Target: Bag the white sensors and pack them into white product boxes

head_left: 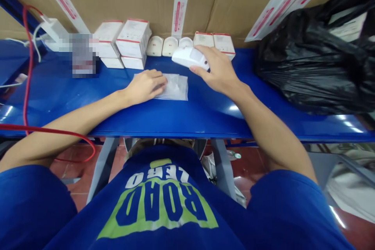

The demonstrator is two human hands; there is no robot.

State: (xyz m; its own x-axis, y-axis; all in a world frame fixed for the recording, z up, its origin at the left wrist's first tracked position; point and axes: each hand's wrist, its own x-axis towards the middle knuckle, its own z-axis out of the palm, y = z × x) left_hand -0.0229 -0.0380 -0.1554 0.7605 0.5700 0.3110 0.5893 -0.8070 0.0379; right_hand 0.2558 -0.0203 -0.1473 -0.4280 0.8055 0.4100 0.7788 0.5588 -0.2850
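A white plastic device point(187, 58) with rounded ends is held by my right hand point(218, 68), thumb on its near side and fingers over its far side, a little above the blue table point(175, 119). My left hand point(148, 86) rests on a clear plastic bag point(178, 87) lying flat on the table, its fingers bent and close together. Whether those fingers pinch the bag is hidden. Behind the device stand off-white rounded pieces point(154, 46) in a row.
White boxes with red edges point(133, 39) are stacked at the back left, and two more point(224, 45) stand right of centre. A black plastic bag point(316, 58) fills the right side. A red cable point(26, 70) and a white plug point(54, 31) lie left.
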